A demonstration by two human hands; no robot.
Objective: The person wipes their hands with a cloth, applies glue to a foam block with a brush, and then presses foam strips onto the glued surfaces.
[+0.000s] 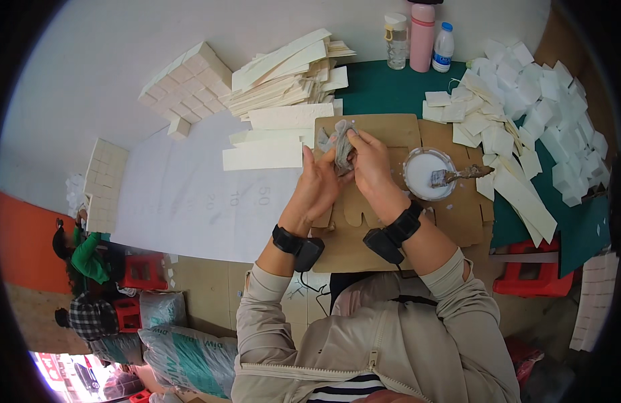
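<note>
A crumpled grey cloth is gripped between my two hands above a sheet of brown cardboard. My right hand pinches it from the right with bent fingers. From the left, my left hand closes its fingers on the lower part, its thumb pointing up. Just right of my hands stands a round tub of white paste, with a brush lying across its rim, bristles in the paste. Each wrist wears a black strap with a small box.
Stacked cream strips and small white boxes stand at the back left. Cream pieces and white foam blocks pile up at right. Bottles line the wall. A red stool is lower right; people sit far left.
</note>
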